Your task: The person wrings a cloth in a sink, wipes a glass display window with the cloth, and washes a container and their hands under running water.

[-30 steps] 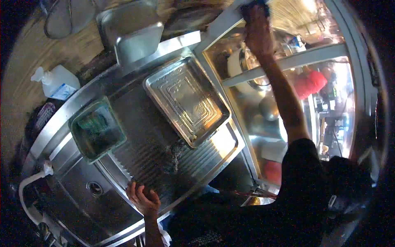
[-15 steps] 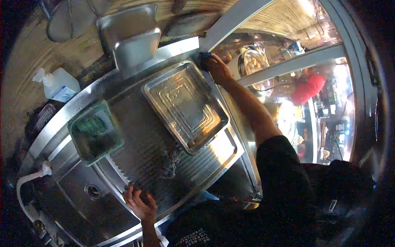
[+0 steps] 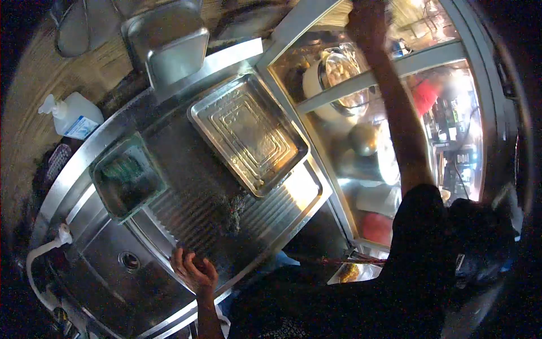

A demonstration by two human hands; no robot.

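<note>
My left hand (image 3: 195, 272) rests at the edge between the sink basin and the ribbed steel drainboard (image 3: 189, 217). Its fingers are apart, loosely bent, with nothing held. My right arm stretches up across a framed glass window (image 3: 339, 90), and my right hand (image 3: 368, 25) is at the top of the view, dim, blurred and partly cut off; whether it holds anything is not visible. A shallow rectangular metal tray (image 3: 251, 133) lies on the drainboard beside the window. A clump of dark metal scourer (image 3: 236, 213) sits below the tray.
A greenish square container (image 3: 129, 178) stands on the left of the drainboard by the sink drain (image 3: 129, 261). A white pump bottle (image 3: 78, 116) and a brush (image 3: 58, 161) lie beyond the rim. Metal pans (image 3: 175, 56) lean behind. Through the glass, a person in red (image 3: 426, 97) shows.
My right hand has moved up and right, from the window's lower corner, where something dark was under its fingers, to the top of the glass. My left hand stays in place.
</note>
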